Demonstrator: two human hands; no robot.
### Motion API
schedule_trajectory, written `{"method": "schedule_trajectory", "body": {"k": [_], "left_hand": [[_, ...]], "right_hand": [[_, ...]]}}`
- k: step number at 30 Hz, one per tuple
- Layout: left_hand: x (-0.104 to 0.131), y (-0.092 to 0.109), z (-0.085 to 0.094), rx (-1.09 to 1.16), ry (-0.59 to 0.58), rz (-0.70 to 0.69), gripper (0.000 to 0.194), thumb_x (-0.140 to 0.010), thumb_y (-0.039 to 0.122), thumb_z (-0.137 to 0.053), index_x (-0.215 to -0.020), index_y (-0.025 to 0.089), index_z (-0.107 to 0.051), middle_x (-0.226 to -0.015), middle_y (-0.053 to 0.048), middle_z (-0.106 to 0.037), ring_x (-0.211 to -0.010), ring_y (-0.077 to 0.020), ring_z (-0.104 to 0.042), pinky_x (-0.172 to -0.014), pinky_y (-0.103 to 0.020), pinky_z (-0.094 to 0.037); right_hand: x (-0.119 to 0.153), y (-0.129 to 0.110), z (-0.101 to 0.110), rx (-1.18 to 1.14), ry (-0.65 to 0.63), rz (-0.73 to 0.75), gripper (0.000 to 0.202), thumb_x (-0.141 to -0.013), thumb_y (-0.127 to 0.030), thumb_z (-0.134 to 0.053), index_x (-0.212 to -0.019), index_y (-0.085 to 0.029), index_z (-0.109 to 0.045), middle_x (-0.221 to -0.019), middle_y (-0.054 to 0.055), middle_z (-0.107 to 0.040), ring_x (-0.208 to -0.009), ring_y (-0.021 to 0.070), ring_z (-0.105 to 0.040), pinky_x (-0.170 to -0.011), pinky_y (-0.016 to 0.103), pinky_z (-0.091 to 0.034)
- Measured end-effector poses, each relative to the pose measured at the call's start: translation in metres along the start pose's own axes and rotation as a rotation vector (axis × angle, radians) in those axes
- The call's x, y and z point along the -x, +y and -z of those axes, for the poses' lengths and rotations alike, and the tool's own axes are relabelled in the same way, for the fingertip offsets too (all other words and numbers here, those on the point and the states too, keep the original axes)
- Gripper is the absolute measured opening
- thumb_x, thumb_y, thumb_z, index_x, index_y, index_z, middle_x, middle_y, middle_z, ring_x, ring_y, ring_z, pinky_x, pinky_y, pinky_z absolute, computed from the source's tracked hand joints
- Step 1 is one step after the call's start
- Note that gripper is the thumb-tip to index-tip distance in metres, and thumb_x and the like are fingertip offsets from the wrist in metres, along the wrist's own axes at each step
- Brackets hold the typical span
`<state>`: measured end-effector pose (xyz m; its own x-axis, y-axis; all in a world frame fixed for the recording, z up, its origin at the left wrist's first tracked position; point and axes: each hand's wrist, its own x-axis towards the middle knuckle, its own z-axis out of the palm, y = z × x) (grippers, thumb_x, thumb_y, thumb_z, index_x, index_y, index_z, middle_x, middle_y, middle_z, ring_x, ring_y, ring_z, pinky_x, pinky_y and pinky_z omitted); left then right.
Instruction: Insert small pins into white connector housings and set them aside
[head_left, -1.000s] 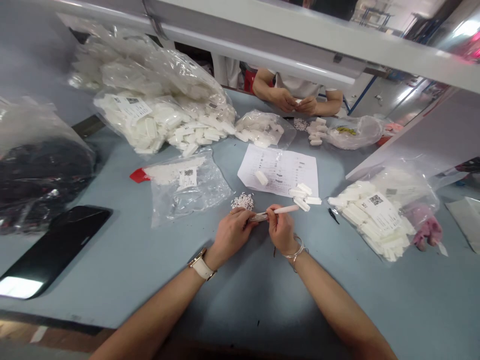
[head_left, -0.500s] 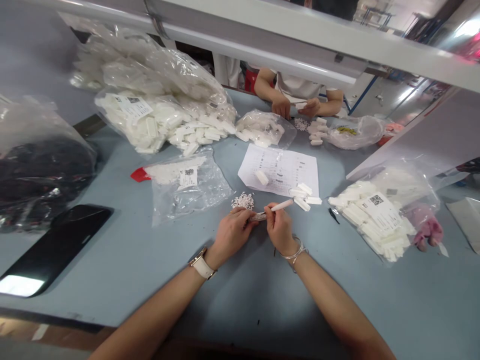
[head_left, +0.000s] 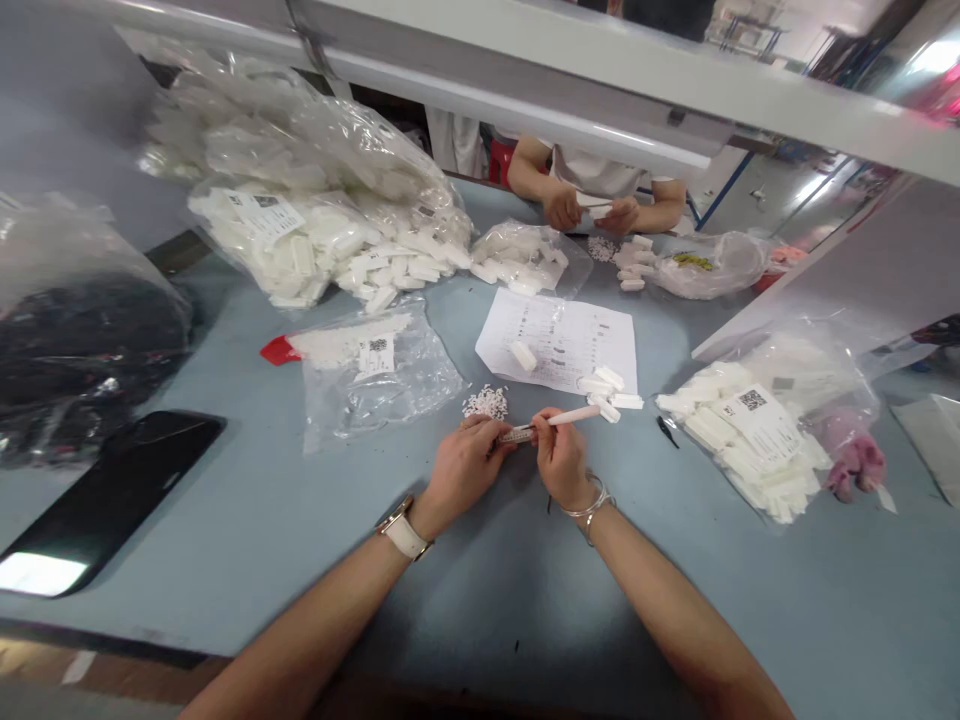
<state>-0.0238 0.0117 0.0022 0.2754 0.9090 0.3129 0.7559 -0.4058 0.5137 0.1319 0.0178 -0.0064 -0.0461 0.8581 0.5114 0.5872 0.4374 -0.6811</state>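
Note:
My left hand (head_left: 466, 463) grips one end of a small narrow strip-like part (head_left: 516, 435) low over the table. Close on its right, my right hand (head_left: 559, 455) pinches a white pen-like tool (head_left: 574, 415), its back end pointing right and its tip at the strip. A little heap of tiny white pieces (head_left: 486, 402) lies just beyond my left fingers. Several white blocks (head_left: 611, 390) rest partly on the printed sheet (head_left: 559, 345), and one single white block (head_left: 523, 355) lies on the sheet's left part.
Bags of white parts (head_left: 322, 240) fill the back left; another bag (head_left: 750, 430) is at right. A flat clear bag (head_left: 379, 375) and a black phone-like slab (head_left: 120, 495) lie left. Across the table, a person's hands (head_left: 592, 212) hold a white part under the shelf rail (head_left: 525, 90).
My right hand has shifted slightly right, and the pen-like tool now lies flatter, its back end further right. My left hand stays almost still. The other person's hands moved a little.

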Motion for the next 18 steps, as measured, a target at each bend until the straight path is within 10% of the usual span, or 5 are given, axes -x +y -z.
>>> {"method": "schedule_trajectory", "body": {"k": [18], "left_hand": [[0.0010,-0.0027,-0.0020,0.024,-0.017,0.020,0.006,-0.080,0.015,-0.057,-0.083,0.018,-0.061,-0.082,-0.006,-0.067,-0.084,-0.0216,-0.062,-0.071,-0.031,-0.050]], "right_hand": [[-0.0032,-0.0011,-0.0056,0.212,0.003,0.178,0.031,-0.097,-0.032,-0.031,-0.087,-0.016,-0.056,-0.072,0.008,-0.066,-0.061,0.0177,-0.062,-0.057,0.028,-0.045]]}}
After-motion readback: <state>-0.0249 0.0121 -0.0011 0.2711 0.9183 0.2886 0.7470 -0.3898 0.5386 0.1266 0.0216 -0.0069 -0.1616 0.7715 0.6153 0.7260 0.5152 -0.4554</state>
